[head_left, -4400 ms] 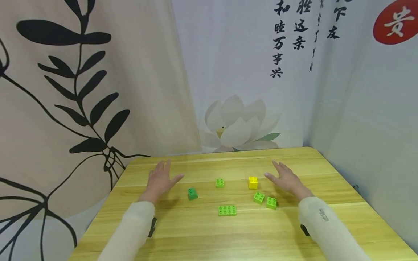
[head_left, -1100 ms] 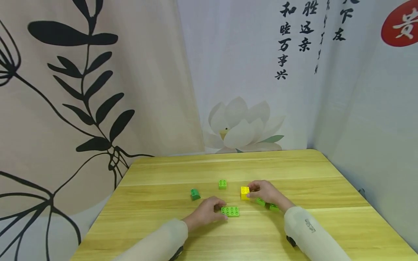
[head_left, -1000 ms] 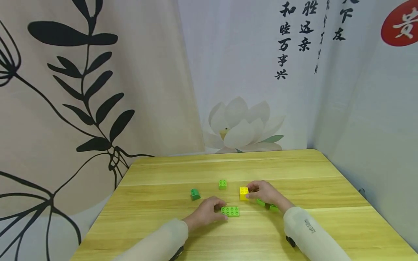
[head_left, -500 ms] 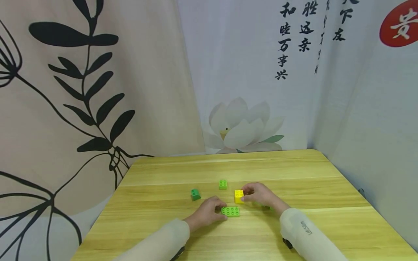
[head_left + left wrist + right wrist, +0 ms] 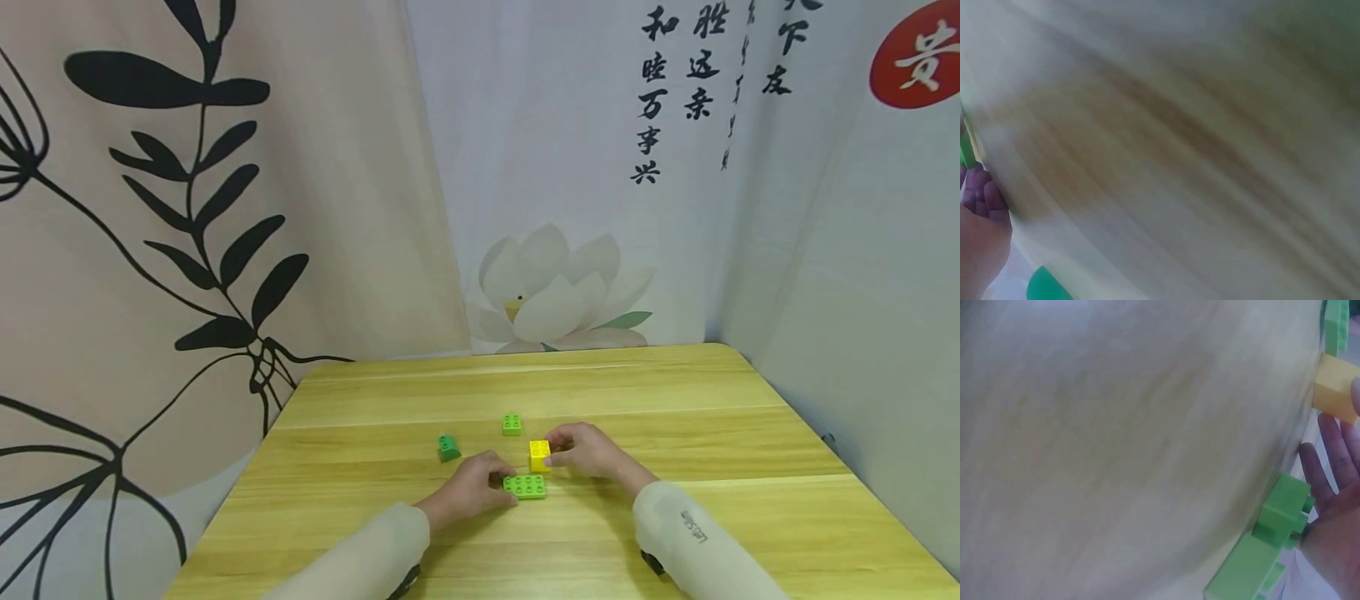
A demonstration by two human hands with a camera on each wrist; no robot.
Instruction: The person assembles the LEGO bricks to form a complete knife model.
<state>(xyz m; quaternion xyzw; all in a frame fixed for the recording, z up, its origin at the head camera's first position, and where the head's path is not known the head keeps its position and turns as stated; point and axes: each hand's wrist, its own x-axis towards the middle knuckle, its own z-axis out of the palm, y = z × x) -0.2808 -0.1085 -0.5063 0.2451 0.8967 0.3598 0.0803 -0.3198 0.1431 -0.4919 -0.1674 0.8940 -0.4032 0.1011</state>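
Observation:
My left hand (image 5: 469, 490) pinches the left end of a long light-green toy brick (image 5: 528, 487) on the wooden table (image 5: 360, 400). Thumb and fingers of my right hand (image 5: 588, 452) pinch a yellow toy brick (image 5: 538, 455), just behind the long brick's right part. In the right wrist view the yellow brick (image 5: 1334, 387) sits between my fingertips, close to the long green brick (image 5: 1335, 328). The left wrist view catches only the left hand (image 5: 985, 231) and a sliver of the green brick (image 5: 967, 149) at its edge.
A small light-green brick (image 5: 512, 425) lies farther back, with a dark-green brick (image 5: 448, 447) to its left. Two light-green bricks (image 5: 1282, 511) stand beside my right hand in the right wrist view; in the head view that hand hides them. A printed curtain (image 5: 375, 208) hangs behind the table.
Both hands came in from being spread apart and took hold of bricks. Since then the right hand has brought the yellow brick leftward and nearer; the left hand has shifted the long brick slightly left.

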